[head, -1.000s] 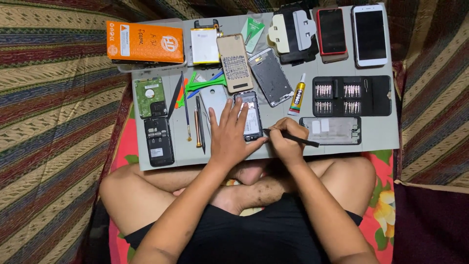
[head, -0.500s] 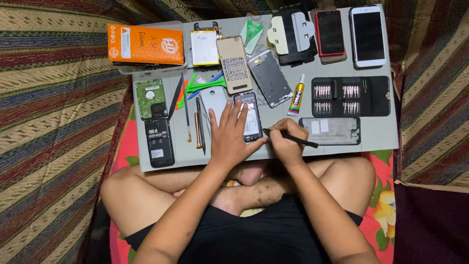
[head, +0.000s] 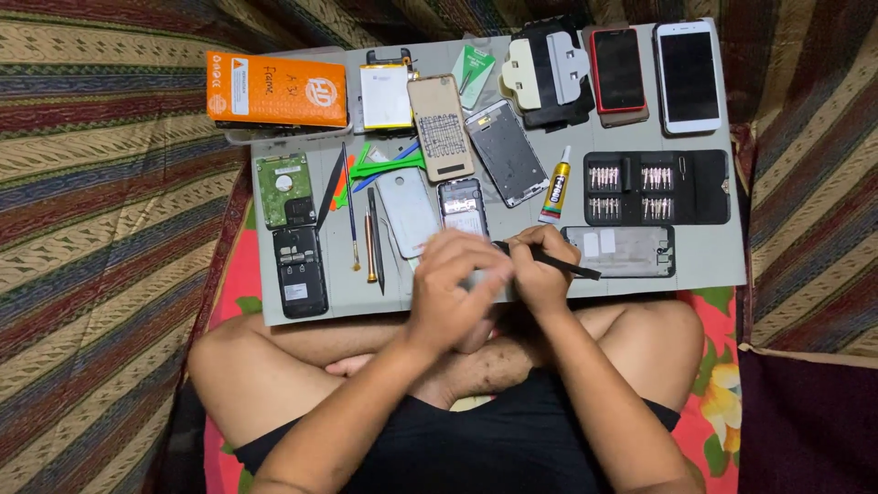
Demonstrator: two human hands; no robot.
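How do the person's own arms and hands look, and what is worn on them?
Both arms are bare to above the elbows: no sleeves show. The left hand and the right hand wear no gloves, and no ring, watch or bracelet is visible. The left hand is partly motion-blurred.

just one head cam, looking straight down at the grey board (head: pixel 713 256) on the lap; fairly close, whole board fits

Left hand (head: pixel 455 285) now off phone (head: pixel 463 208)
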